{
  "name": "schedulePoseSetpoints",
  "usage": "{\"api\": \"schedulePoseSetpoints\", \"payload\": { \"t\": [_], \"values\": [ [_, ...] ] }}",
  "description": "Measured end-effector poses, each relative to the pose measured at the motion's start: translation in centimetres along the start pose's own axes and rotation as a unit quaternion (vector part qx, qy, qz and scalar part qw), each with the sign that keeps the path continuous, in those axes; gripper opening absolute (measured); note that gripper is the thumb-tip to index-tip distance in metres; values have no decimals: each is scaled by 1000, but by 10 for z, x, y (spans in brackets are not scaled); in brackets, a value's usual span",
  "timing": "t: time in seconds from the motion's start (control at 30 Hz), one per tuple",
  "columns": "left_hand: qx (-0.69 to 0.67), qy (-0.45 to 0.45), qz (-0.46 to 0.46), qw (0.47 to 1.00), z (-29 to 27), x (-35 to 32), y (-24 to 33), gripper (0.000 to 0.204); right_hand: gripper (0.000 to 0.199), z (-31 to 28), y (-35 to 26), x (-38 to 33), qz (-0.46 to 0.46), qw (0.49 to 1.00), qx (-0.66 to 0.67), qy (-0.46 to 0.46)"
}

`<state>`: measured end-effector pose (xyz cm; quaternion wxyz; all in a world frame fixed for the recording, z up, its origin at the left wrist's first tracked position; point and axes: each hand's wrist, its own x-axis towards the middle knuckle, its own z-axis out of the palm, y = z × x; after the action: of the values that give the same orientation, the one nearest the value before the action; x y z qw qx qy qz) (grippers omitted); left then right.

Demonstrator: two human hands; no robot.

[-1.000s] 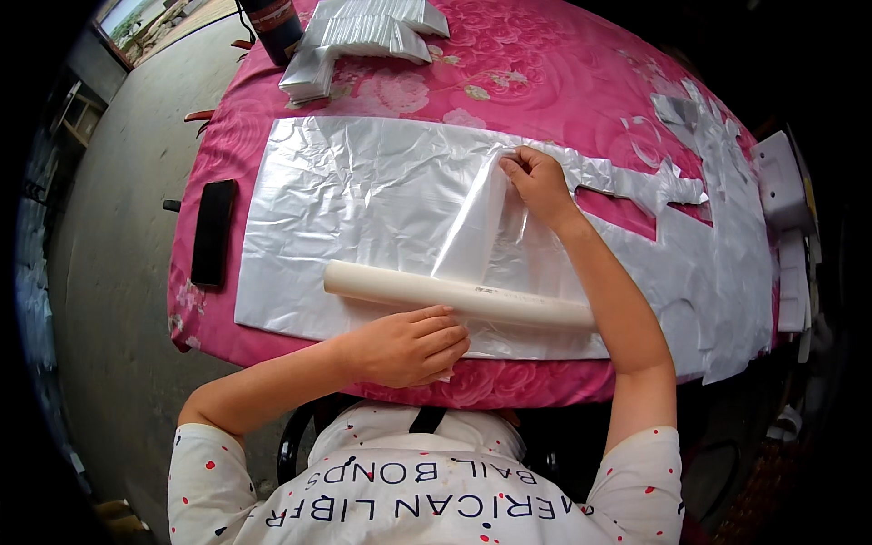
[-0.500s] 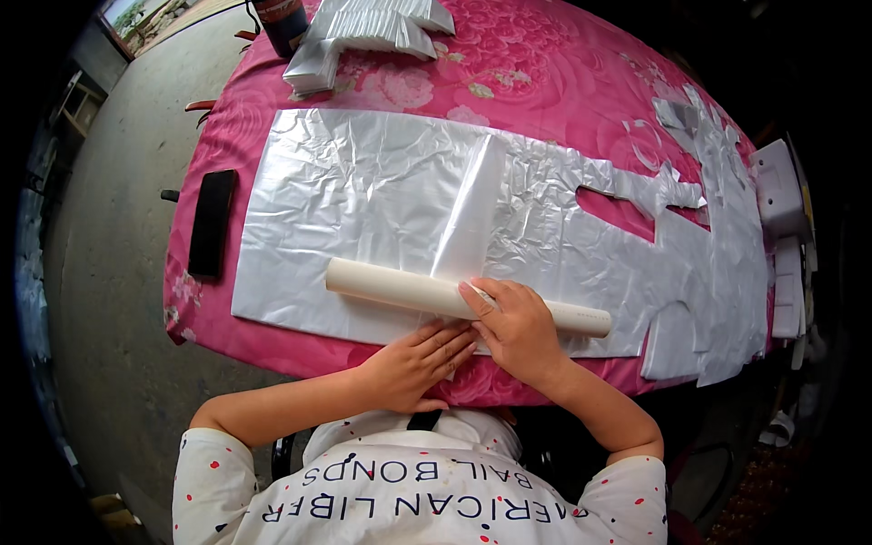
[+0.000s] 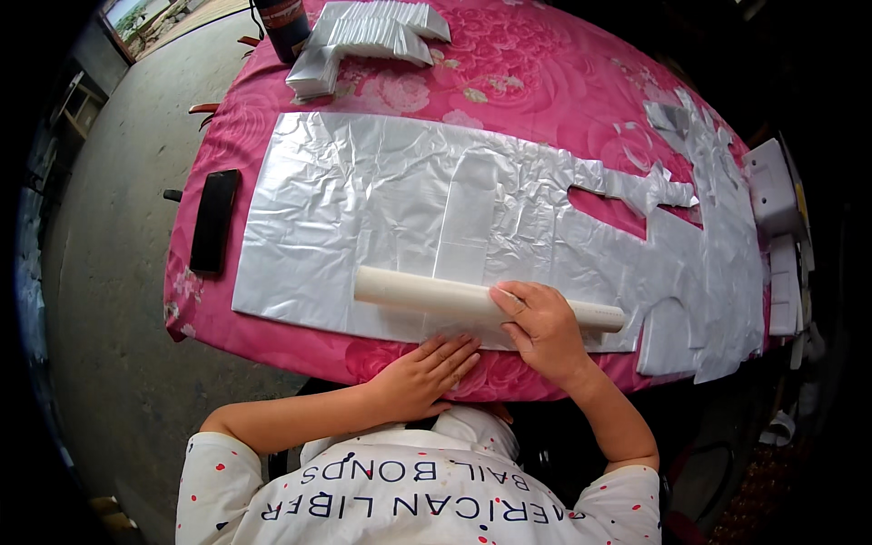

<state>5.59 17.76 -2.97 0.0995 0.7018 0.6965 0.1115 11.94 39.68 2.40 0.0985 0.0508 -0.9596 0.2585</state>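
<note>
My right hand (image 3: 542,329) is closed round a long cream-coloured plastic pipe (image 3: 427,293), thumb and fingers on its near side. The pipe lies slantwise over a wide sheet of thin silvery-white plastic film (image 3: 309,209). A narrow folded strip of film (image 3: 467,213) lies flat on the sheet and runs under the pipe. My left hand (image 3: 427,371) rests flat at the sheet's near edge, fingers stretched out, partly on the tablecloth. Toward the right the sheet has cut-out gaps, and scraps of film (image 3: 718,272) lie there.
A pink floral tablecloth (image 3: 509,54) covers the table. A black phone (image 3: 214,222) lies at the left edge. At the back stand a dark bottle (image 3: 283,27) and a stack of folded white film pieces (image 3: 372,36). White plastic boxes (image 3: 775,189) sit at the right edge.
My right hand has moved to the right with the pipe. The strip, raised and slanted before, now lies flatter on the sheet. My left hand has barely moved.
</note>
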Motion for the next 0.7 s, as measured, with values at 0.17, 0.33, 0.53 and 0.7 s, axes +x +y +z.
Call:
{"api": "schedulePoseSetpoints", "payload": {
  "t": [0.17, 0.33, 0.53, 0.7],
  "values": [
    [57, 29, -37, 997, 7, 2, 12, 63, 46, 26, -9, 22, -78, 997, -26, 14],
    [63, 38, -28, 997, 13, 3, 11, 53, 45, 32, 42, 81, -61, 992, -80, 73],
    [45, 54, 77, 995, -2, -9, -8, 51, 46, 23, 64, 110, -62, 980, -93, 165],
    [-38, 94, 97, 990, -1, -30, -23, 41, 43, 25, 22, 55, -91, 991, 90, -36]
  ]
}}
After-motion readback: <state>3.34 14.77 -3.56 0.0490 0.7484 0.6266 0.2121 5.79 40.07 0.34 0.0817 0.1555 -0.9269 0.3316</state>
